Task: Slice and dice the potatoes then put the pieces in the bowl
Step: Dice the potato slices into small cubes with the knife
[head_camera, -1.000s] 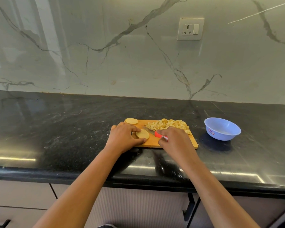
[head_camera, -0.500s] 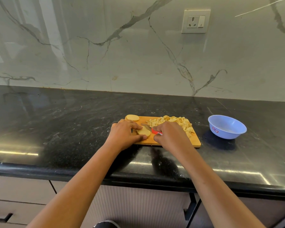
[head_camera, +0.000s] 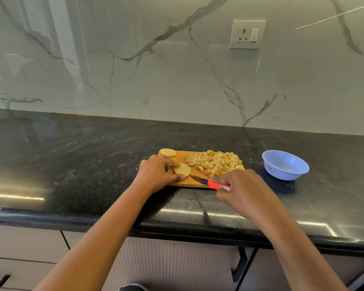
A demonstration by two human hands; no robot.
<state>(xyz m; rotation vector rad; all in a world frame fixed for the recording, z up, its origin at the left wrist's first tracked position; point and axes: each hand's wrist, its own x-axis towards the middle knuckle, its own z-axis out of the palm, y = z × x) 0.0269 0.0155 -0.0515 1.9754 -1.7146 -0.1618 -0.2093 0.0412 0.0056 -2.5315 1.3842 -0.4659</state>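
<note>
Head view, single frame.

Wooden cutting board (head_camera: pixel 182 154) flat on black stone countertop (head_camera: pixel 72 160), centre of scene, near the front edge.

Left hand (head_camera: pixel 156 175) at the near-left corner of the board, fingers curled. Forefinger on the far edge and thumb on the near edge of a round potato slice (head_camera: pixel 182 169), pinching it flat against the wood.

Right hand (head_camera: pixel 242 187) just off the near-right corner of the board, clenched round the red handle of a knife (head_camera: pixel 210 183). Blade angled far-left, low over the board, tip just beside the near-right edge of the pinched slice. Contact between blade and slice: cannot tell.

Second slice (head_camera: pixel 168 152) lying flat at the far-left corner of the board, well clear of both hands.

Diced potato pile (head_camera: pixel 214 162) heaped over the right half of the board, just beyond the right hand's knuckles.

Light blue bowl (head_camera: pixel 285 164) upright on the countertop, right of the board, apart from it. Small red label on the near-left wall.

Behind: veined marble backsplash (head_camera: pixel 135 70) with a wall socket (head_camera: pixel 247 34), far right of centre. Below the counter edge: pale cabinet fronts (head_camera: pixel 25 248).
</note>
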